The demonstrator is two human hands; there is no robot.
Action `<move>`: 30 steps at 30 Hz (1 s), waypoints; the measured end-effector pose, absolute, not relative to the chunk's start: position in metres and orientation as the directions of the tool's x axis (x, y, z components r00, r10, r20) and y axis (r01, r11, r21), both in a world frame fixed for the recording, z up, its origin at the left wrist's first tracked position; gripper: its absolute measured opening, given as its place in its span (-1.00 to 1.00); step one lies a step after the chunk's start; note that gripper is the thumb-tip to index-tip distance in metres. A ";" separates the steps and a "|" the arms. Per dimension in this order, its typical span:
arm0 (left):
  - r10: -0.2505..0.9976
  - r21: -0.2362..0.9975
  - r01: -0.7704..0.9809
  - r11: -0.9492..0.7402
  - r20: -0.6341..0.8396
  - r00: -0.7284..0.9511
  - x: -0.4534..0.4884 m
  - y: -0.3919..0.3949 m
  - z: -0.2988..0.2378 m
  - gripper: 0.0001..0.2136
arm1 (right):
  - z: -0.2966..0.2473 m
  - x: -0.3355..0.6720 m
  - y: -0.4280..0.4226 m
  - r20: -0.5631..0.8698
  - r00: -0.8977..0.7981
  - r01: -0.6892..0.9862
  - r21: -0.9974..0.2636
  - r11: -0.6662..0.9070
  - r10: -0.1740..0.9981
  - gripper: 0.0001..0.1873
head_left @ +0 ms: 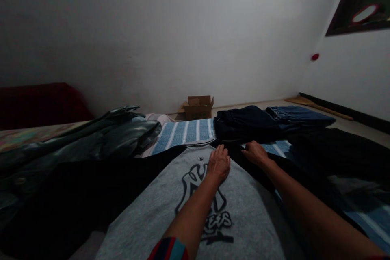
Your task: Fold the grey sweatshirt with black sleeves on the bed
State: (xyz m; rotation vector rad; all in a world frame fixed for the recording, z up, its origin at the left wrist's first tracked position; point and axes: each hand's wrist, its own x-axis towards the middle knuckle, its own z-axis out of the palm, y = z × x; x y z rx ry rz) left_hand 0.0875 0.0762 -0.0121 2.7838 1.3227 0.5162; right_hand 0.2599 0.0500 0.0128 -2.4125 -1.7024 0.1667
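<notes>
A grey sweatshirt [146, 211] with black raglan sleeves lies spread out, front side up, with a black printed logo on its chest. My left hand [219, 163] rests flat on the grey chest just below the collar, fingers pointing away from me. Closed at the shoulder seam, my right hand [255, 152] pinches the black cloth of the right-hand sleeve. The left-hand black sleeve [91, 187] stretches out toward the left edge. Part of the logo is hidden under my left forearm.
Under the sweatshirt is a blue-and-white striped sheet [185, 131]. Folded dark blue trousers [246, 120] and folded jeans [301, 117] lie behind on the right. A dark green garment pile [115, 134] sits at left. An open cardboard box [198, 109] stands by the wall.
</notes>
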 end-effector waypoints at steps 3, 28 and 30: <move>0.763 0.170 0.754 -0.635 0.290 0.577 0.088 0.076 -0.012 -0.72 | 0.017 0.259 0.050 0.011 0.324 0.925 -0.211 -0.315 0.946 -0.77; 0.730 0.094 0.761 -0.642 0.378 0.569 0.089 0.070 -0.007 -0.78 | 0.046 0.239 0.029 0.197 0.276 0.954 -0.176 -0.243 0.941 -0.79; 0.722 0.095 0.752 -0.652 0.379 0.579 0.089 0.071 -0.008 -0.75 | 0.046 0.248 0.039 0.180 0.327 0.938 -0.182 -0.296 0.928 -0.80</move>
